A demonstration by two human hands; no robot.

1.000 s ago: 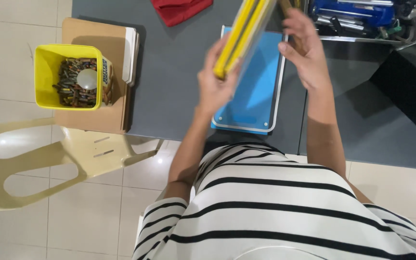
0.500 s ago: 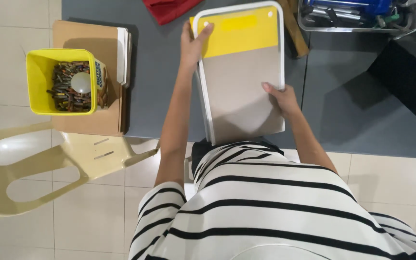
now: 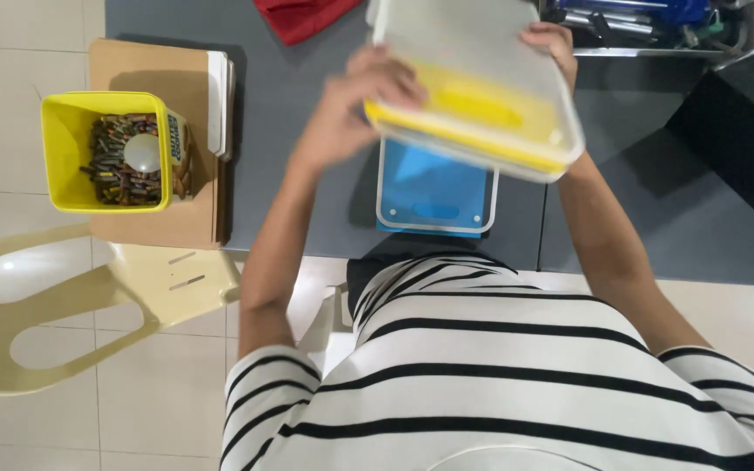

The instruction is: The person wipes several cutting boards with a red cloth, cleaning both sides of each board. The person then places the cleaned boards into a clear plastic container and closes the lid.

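Holding flat yellow-and-clear plastic case (image 3: 473, 92) tilted above grey table (image 3: 307, 131), head view. Left hand (image 3: 368, 92) clamped on left edge, right hand (image 3: 553, 44) gripping far corner. Blue case (image 3: 434, 187) lies beneath. Yellow bin (image 3: 106, 150) well apart, left. Step: inspecting case mid-air; steady two-handed grip needed.

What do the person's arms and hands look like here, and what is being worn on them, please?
Both arms are bare from the upper arm down. The left hand and right hand wear no gloves, and no rings or watch are visible. Short sleeves of a white shirt with black horizontal stripes cover the shoulders.
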